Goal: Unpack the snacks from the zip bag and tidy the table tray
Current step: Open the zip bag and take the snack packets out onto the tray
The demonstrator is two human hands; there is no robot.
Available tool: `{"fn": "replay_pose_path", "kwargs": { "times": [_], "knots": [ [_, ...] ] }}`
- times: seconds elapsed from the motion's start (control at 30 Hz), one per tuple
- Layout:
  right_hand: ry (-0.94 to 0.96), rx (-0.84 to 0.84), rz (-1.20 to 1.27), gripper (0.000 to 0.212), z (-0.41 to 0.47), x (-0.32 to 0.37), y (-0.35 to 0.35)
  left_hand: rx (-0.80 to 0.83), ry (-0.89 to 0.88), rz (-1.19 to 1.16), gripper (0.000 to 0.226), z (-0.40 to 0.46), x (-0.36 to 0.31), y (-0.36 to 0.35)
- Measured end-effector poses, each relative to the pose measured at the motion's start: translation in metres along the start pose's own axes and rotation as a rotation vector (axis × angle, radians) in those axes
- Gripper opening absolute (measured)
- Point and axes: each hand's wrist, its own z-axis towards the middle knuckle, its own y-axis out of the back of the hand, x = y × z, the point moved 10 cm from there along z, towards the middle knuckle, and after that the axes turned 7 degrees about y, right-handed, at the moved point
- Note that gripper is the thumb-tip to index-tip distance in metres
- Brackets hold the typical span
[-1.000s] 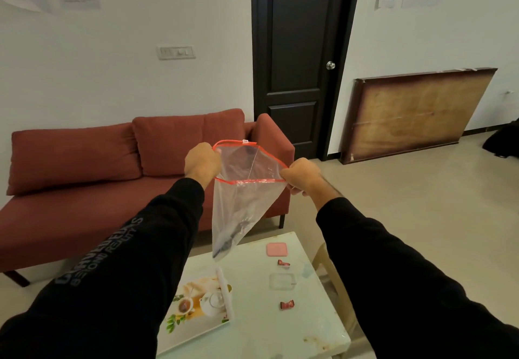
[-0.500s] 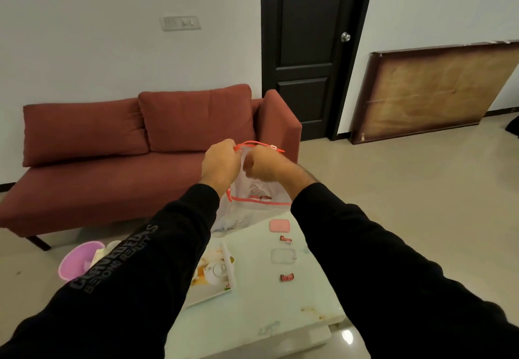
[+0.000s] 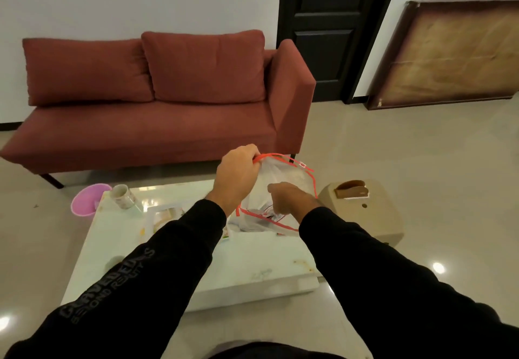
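Note:
A clear zip bag (image 3: 283,178) with a red zip rim hangs over the white table (image 3: 196,263). My left hand (image 3: 238,176) grips the rim at the bag's upper left corner and holds the mouth up. My right hand (image 3: 289,200) reaches down into the open mouth, its fingers hidden inside the plastic. Something with printed wrapping shows faintly near the bag's bottom. The printed tray (image 3: 163,215) lies on the table behind my left forearm, mostly hidden.
A patterned mug (image 3: 122,196) stands at the table's far left corner. A pink bin (image 3: 87,202) sits on the floor beside it. A beige stool (image 3: 362,212) stands right of the table, a red sofa (image 3: 157,111) behind it.
The bag came down from chest height to just above the table. My right hand left the rim and went into the bag; the view tilted down.

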Motion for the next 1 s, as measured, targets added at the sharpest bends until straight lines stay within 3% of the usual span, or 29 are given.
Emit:
{"fn": "replay_pose_path", "kwargs": {
  "times": [0.1,0.23,0.33,0.5,0.8,1.0],
  "knots": [
    [-0.006,0.010,0.025,0.047,0.000,0.000,-0.023,0.031,-0.017,0.003,0.018,-0.015,-0.002,-0.009],
    [0.052,0.134,-0.002,0.067,0.005,0.020,-0.056,0.059,0.000,-0.001,0.021,-0.027,0.009,-0.009],
    [0.131,0.197,-0.085,0.056,0.010,0.045,-0.076,0.055,0.030,-0.001,0.022,-0.036,0.024,-0.004],
    [0.193,0.146,-0.165,0.036,0.021,0.085,-0.089,0.022,0.086,0.000,0.019,-0.046,0.053,0.023],
    [0.145,0.114,-0.014,0.030,0.040,0.174,-0.098,0.018,0.172,-0.001,0.022,-0.068,0.124,0.076],
    [0.189,-0.003,0.044,0.029,0.038,0.238,-0.096,0.030,0.255,0.012,0.020,-0.087,0.189,0.098]
  ]
}}
